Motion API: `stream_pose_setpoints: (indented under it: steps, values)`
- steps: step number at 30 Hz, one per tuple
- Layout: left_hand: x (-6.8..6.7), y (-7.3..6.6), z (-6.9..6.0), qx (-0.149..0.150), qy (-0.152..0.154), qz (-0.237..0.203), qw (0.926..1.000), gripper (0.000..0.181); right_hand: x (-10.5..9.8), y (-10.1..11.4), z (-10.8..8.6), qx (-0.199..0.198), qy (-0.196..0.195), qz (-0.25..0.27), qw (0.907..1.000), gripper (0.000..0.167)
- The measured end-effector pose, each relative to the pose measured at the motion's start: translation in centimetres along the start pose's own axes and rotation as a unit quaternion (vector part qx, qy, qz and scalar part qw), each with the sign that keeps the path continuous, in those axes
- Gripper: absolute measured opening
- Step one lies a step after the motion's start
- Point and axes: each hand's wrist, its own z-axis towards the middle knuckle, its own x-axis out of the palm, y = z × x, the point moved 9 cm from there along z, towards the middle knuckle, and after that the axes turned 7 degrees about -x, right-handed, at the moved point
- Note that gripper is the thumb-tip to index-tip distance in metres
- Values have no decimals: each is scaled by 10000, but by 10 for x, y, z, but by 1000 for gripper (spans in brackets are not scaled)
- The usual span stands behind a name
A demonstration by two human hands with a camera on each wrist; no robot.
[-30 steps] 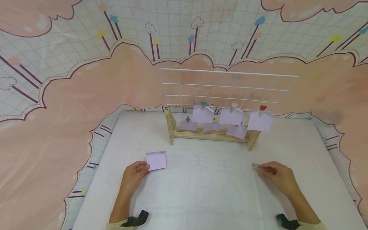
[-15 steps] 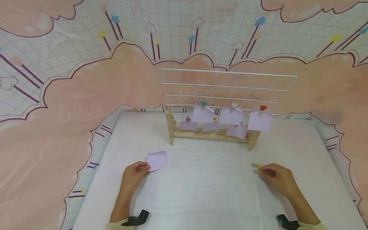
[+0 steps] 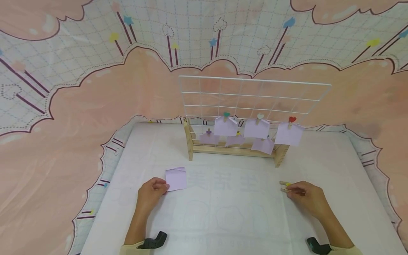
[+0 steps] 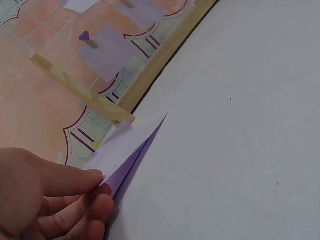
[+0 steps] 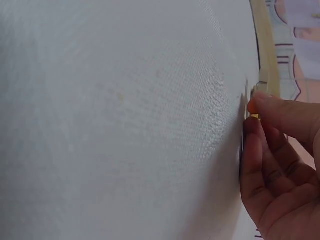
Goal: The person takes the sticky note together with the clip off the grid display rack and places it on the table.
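My left hand [image 3: 153, 193], on the left of the head view, pinches a few purple paper sheets [image 3: 176, 179] between thumb and fingers. In the left wrist view the sheets [image 4: 131, 146] stand slightly apart at their far end, over the white surface. On the right, my right hand [image 3: 307, 198] pinches a small wooden clothespin [image 3: 283, 183] with a yellow part by the fingertips. Two wooden tips stick out; whether they belong to one clothespin or two, I cannot tell. In the right wrist view, the fingers mostly cover the clothespin [image 5: 261, 88], and an orange spot shows beside the thumb.
Behind both hands stands a white wire grid rack [image 3: 255, 82] on a wooden base [image 3: 229, 151]. Several purple sheets [image 3: 289, 135] hang on it from heart-topped clothespins. A patterned cloth [image 3: 95, 102] covers the wall behind the white table [image 3: 220, 209].
My left hand has shifted slightly right with the sheets, whose top edges now show apart. At the right fingertips, a second wooden tip and the yellow part have come into sight.
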Motion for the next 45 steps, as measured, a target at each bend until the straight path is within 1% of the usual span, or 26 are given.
stream_pose_setpoints:
  steps: [4,7,11,17,21,26,34,37,41,45]
  values:
    - [-1,-1,0,37,-52,131,9999,19,0,1,0,-121,-46,-1,9999,20]
    - [-1,-1,-1,26,-75,203,9998,19,1,1,0,-119,-33,2,9999,20]
    - [-2,-1,-2,-12,-102,286,9995,20,2,0,1,16,50,-35,10000,18]
    - [-4,0,-2,-62,-135,312,9994,22,4,-1,1,273,272,-32,9993,16]
    - [-3,1,-2,-116,-106,317,9994,23,4,-2,1,395,381,-1,9985,16]
    - [-3,2,-1,-106,-61,332,9994,22,4,-4,0,490,428,-52,9979,16]
    - [-2,0,-1,-118,44,247,9996,21,0,-6,0,650,391,-127,9970,18]
    - [-2,0,-2,-130,74,215,9997,22,-3,-7,0,688,304,-134,9971,19]
    - [-2,-2,-3,-99,43,154,9998,23,-9,-5,3,572,113,-160,9982,19]
    - [-2,-12,-4,82,-46,54,9999,22,-13,3,10,355,-23,-29,9994,17]
